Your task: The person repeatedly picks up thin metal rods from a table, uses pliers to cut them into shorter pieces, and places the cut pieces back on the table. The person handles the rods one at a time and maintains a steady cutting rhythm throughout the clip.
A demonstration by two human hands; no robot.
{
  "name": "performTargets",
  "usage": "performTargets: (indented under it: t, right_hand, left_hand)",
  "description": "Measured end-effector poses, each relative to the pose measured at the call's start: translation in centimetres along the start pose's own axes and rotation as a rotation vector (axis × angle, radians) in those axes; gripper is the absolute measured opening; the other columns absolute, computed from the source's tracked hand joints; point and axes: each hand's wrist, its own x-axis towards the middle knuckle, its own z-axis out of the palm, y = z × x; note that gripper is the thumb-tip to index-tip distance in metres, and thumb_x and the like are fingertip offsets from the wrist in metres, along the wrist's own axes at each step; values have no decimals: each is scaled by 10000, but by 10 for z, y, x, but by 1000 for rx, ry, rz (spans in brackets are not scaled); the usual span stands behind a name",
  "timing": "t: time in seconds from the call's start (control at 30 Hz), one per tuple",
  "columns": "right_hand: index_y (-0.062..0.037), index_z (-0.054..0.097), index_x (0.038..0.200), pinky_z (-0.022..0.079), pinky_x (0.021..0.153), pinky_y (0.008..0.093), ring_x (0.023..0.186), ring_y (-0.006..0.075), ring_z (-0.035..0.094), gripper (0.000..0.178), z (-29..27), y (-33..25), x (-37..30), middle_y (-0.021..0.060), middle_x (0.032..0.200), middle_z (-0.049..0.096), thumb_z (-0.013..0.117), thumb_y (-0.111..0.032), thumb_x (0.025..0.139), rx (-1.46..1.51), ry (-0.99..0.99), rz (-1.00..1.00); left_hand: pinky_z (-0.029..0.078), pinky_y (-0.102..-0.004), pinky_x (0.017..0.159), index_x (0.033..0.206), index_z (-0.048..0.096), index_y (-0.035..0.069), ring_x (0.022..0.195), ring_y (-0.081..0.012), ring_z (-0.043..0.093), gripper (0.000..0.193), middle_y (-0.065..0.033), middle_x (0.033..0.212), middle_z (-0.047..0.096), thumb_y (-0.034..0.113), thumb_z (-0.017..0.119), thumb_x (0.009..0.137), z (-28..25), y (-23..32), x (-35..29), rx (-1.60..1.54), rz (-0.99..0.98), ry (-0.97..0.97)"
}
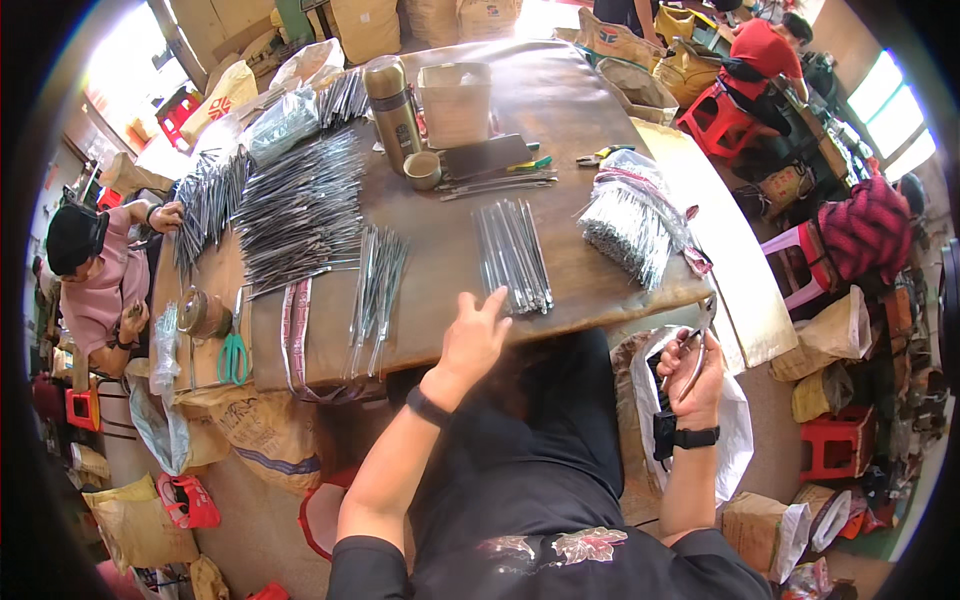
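My left hand (pixel 474 338), fingers spread apart, hovers at the tabletop (pixel 440 250) edge just below the small bundle of metal rods (pixel 513 255), while my right hand (pixel 692 375), off that tabletop's right corner, clamps metal pliers (pixel 697 345).

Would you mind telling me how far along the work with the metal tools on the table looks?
Done: large piles of bagged metal pieces lie across the table. In hand: the right hand holds one metal tool off the table edge, while the left hand reaches a small loose row. Left: that row and a bundle.
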Motion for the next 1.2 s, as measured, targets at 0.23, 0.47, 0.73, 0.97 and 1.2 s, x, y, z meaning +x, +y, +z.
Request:
performTargets:
  t: [0.23, 0.47, 0.73, 0.97, 1.2]
  right_hand:
    - [-60, 557, 952, 364, 587, 302, 601, 166, 430, 376, -3, 6, 15, 71, 740, 501, 459, -422, 929, 29, 29, 67]
    - [-31, 563, 982, 387, 604, 335, 635, 206, 473, 333, -18, -8, 41, 114, 778, 543, 423, -321, 901, 56, 0, 47]
    - [-30, 545, 966, 523, 771, 480, 786, 292, 610, 184, -26, -34, 77, 146, 858, 600, 438, -113, 841, -18, 220, -36]
    - [-15, 593, 835, 469, 615, 276, 639, 142, 562, 212, -33, -32, 114, 56, 698, 594, 720, -127, 707, -1241, 292, -500]
    - [-25, 635, 871, 502, 756, 389, 791, 302, 655, 257, -28, -25, 142, 154, 796, 670, 715, -161, 668, -1610, 421, -523]
  left_hand:
    - [503, -473, 737, 1040, 547, 35, 867, -416, 590, 319, -211, 952, 577, 229, 676, 822, 7, -11, 25, -98, -18, 84]
    - [498, -467, 759, 927, 571, 4, 828, -421, 625, 249, -234, 837, 648, 158, 664, 756, 2, -32, 41, -146, -257, 90]
    - [493, -472, 811, 1038, 568, 17, 942, -405, 605, 354, -207, 991, 627, 225, 684, 775, -6, -29, 40, 83, -286, 57]
    - [496, -436, 834, 995, 645, 18, 919, -374, 638, 305, -201, 924, 676, 164, 667, 728, -18, -26, 41, 160, -361, 78]
    - [532, -378, 638, 1060, 600, -65, 677, -285, 669, 328, -199, 887, 660, 92, 609, 772, -17, -44, 46, -506, -545, 2]
